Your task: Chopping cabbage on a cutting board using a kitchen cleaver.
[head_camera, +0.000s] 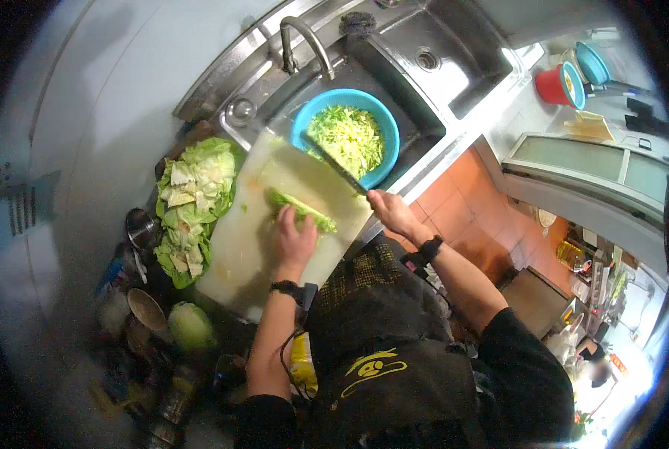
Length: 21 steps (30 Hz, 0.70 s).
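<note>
My right hand (393, 212) grips the handle of a kitchen knife (337, 164), whose blade is seen nearly edge-on over the near rim of a blue plastic basin (390, 126). Shredded cabbage (348, 140) fills much of that basin. On the white cutting board (244, 252) lies a narrow strip of cut green cabbage (306, 212). The fingertips of my left hand (296, 238) rest against its near side; whether they grip it is not plain. A small green scrap sits left of the strip.
Large cabbage leaves (191, 207) are heaped left of the board, with a whole cabbage (191, 326) nearer me. Beyond stands a steel double-bowl sink (430, 101) with a curved faucet (309, 42); the basin is in its left bowl. A person (595, 367) is far off at right.
</note>
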Each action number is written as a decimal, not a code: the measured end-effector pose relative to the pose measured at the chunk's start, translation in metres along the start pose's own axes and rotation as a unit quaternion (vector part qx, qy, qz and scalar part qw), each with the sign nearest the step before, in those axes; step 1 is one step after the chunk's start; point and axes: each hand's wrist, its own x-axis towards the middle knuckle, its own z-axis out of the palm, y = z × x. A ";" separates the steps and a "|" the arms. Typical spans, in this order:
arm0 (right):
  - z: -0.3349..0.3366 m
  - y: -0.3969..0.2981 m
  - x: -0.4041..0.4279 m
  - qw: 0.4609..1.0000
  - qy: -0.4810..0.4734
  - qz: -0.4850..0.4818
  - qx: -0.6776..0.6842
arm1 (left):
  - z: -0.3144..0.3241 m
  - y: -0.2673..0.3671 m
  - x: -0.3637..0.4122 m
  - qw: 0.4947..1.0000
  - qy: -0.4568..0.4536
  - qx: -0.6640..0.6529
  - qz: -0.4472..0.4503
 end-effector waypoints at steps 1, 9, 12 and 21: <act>-0.005 -0.007 -0.003 1.000 -0.009 -0.009 -0.009 | 0.001 -0.003 -0.003 1.000 0.006 -0.016 0.000; 0.050 -0.064 -0.002 0.994 -0.051 -0.098 -0.003 | 0.004 0.001 -0.007 0.999 -0.028 -0.027 -0.011; 0.065 -0.072 0.024 0.991 -0.076 -0.109 0.018 | 0.011 0.000 -0.006 0.997 0.025 -0.066 -0.014; 0.022 0.004 0.008 0.976 0.054 0.067 0.200 | 0.008 -0.001 -0.005 0.999 0.032 -0.037 0.002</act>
